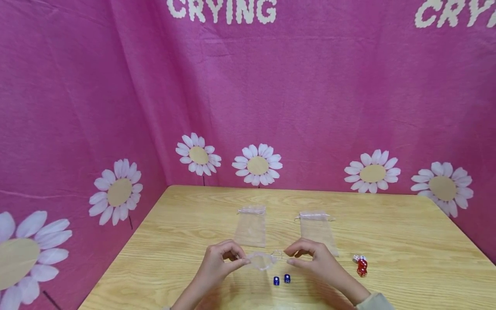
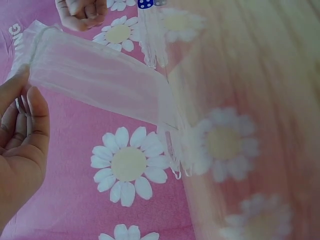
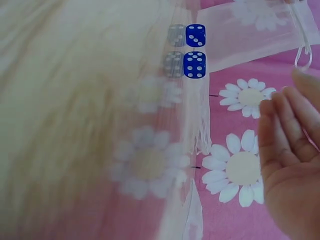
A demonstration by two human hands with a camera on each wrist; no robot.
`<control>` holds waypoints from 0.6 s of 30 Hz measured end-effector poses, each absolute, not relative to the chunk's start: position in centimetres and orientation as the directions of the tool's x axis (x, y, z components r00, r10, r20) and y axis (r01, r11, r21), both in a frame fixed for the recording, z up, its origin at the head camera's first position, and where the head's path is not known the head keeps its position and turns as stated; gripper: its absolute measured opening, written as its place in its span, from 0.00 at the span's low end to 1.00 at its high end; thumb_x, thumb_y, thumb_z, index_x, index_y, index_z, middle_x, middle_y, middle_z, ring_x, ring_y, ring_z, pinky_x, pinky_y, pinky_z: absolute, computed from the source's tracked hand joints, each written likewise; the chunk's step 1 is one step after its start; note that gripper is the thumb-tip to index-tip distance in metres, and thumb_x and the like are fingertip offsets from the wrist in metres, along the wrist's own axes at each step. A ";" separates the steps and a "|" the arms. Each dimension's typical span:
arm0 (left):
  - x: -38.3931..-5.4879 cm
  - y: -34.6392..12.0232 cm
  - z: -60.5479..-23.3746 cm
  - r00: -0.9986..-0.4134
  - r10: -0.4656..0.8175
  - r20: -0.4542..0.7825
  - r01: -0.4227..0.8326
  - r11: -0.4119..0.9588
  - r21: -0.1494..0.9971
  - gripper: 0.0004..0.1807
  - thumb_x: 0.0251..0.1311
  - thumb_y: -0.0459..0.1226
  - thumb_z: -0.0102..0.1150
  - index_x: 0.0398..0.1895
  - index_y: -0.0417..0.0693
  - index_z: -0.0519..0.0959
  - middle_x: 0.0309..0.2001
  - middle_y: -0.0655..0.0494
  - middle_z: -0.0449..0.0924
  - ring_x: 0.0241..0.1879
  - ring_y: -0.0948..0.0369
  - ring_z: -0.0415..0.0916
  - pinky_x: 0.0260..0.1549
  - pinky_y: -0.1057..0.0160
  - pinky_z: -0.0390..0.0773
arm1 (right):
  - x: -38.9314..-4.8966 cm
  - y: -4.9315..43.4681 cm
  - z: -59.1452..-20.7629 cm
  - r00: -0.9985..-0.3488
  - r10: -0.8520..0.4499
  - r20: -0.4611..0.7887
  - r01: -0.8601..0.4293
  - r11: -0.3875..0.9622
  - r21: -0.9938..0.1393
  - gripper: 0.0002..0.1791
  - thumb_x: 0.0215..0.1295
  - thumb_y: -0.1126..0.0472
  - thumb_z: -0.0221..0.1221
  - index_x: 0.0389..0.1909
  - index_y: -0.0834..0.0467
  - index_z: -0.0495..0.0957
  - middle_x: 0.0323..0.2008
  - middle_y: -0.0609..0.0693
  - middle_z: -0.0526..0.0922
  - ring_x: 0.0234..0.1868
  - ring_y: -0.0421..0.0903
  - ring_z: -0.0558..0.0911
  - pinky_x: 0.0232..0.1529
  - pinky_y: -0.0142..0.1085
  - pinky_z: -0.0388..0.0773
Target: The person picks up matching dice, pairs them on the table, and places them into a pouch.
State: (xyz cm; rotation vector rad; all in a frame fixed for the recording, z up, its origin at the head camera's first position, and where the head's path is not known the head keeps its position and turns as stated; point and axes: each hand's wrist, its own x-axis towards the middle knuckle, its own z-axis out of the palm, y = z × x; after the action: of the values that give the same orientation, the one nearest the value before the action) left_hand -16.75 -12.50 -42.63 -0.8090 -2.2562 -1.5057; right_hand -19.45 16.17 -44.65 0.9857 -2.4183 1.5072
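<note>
My left hand pinches the top edge of a sheer white drawstring pouch, which hangs down toward the table. Looped drawstrings stick out from the pouch's right side. Close by these loops is my right hand, thumb and fingers apart; in the right wrist view a cord loop dangles just beyond its thumb, with nothing visible in its grasp. On the table under the hands lie two blue dice with white dots, one left of the other.
Two more sheer pouches lie flat farther back, a left one and a right one. Right of my right hand, white dice and red dice sit clustered. A pink flowered cloth hangs behind the wooden table.
</note>
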 end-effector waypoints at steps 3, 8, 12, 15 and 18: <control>-16.7 -12.5 -42.5 -0.806 0.276 0.523 0.589 0.299 0.751 0.06 0.52 0.34 0.71 0.25 0.43 0.81 0.28 0.47 0.83 0.28 0.77 0.74 0.26 0.70 0.82 | -19.4 16.0 -44.8 -0.752 -0.497 0.434 -0.629 0.343 -0.698 0.07 0.61 0.59 0.66 0.39 0.56 0.85 0.37 0.51 0.87 0.37 0.34 0.82 0.41 0.32 0.82; -16.6 -12.5 -42.4 -0.815 0.271 0.512 0.577 0.309 0.756 0.06 0.51 0.33 0.71 0.25 0.43 0.81 0.28 0.47 0.83 0.28 0.77 0.74 0.27 0.70 0.82 | -19.4 15.7 -44.9 -0.682 -0.589 0.434 -0.706 0.373 -0.603 0.05 0.59 0.61 0.67 0.36 0.57 0.84 0.34 0.49 0.86 0.35 0.30 0.79 0.37 0.30 0.81; -16.5 -12.4 -42.4 -0.820 0.269 0.505 0.570 0.310 0.761 0.06 0.51 0.32 0.71 0.25 0.43 0.81 0.28 0.47 0.83 0.28 0.77 0.74 0.27 0.70 0.82 | -19.3 15.6 -45.0 -0.661 -0.653 0.369 -0.713 0.393 -0.581 0.04 0.59 0.63 0.66 0.34 0.57 0.84 0.33 0.48 0.85 0.35 0.30 0.79 0.35 0.29 0.81; -16.5 -12.4 -42.4 -0.822 0.266 0.503 0.567 0.306 0.765 0.06 0.50 0.31 0.71 0.25 0.43 0.81 0.28 0.47 0.83 0.27 0.77 0.73 0.27 0.71 0.82 | -19.2 15.6 -44.9 -0.651 -0.686 0.325 -0.722 0.429 -0.542 0.03 0.59 0.62 0.67 0.33 0.56 0.84 0.32 0.46 0.84 0.35 0.31 0.78 0.36 0.28 0.79; -16.4 -12.3 -42.4 -0.820 0.264 0.508 0.571 0.305 0.762 0.06 0.50 0.30 0.71 0.25 0.42 0.81 0.28 0.47 0.83 0.27 0.77 0.73 0.26 0.70 0.82 | -19.1 15.5 -44.9 -0.629 -0.712 0.311 -0.755 0.466 -0.461 0.03 0.59 0.60 0.68 0.33 0.53 0.84 0.32 0.43 0.84 0.35 0.31 0.78 0.36 0.27 0.78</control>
State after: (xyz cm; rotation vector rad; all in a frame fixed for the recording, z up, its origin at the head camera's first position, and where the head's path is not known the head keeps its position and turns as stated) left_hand -16.42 -12.30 -42.43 -0.7566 -2.2884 -1.5206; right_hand -19.11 15.54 -44.87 1.3168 -2.6250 0.8852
